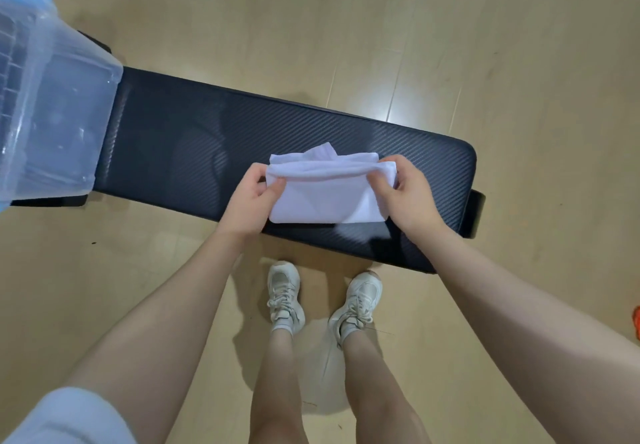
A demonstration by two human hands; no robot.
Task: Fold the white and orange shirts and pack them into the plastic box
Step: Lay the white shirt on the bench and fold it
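The white shirt (325, 197) lies folded into a small rectangle on the black padded bench (194, 145). My left hand (249, 201) pinches the shirt's upper left corner, thumb on top. My right hand (405, 190) pinches the upper right corner in the same way. The top fold is lifted slightly between both hands. The clear plastic box (65, 111) with a blue rim stands on the left end of the bench, and nothing shows inside it. A sliver of orange cloth (636, 329), possibly the orange shirt, shows at the right edge on the floor.
The bench stands on a light wooden floor (381, 28). My two feet in white sneakers (285, 294) stand close to the bench's near edge. Bare bench surface lies between the box and the shirt.
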